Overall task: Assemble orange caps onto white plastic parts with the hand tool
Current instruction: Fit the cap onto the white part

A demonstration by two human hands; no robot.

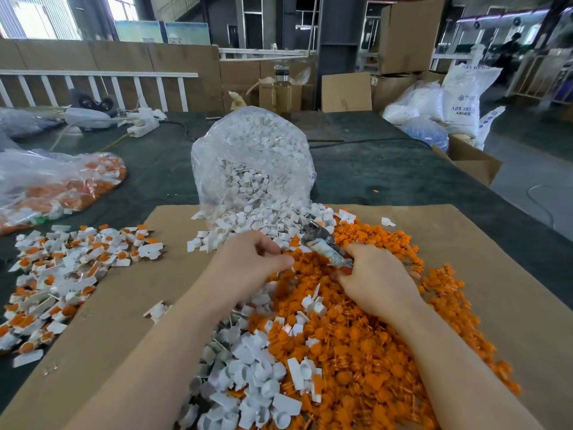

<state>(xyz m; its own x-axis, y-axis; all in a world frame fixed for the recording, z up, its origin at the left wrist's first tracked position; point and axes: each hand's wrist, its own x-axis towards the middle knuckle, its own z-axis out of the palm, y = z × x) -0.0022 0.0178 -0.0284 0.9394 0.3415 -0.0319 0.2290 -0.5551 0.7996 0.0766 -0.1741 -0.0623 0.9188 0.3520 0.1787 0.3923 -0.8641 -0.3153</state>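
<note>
orange caps (pixel 366 336), heaped beside white plastic parts (pixel 248 377)

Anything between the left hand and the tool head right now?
Nothing visible. The left hand pinches something small, too hidden to identify, beside the hand tool gripped by the right hand. Only loose orange caps lie beneath the gap.

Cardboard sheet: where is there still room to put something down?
Bare cardboard lies between the finished pile at left and the left hand; more shows at the far right edge, beyond the orange caps. The middle is crowded with caps and white parts.
</note>
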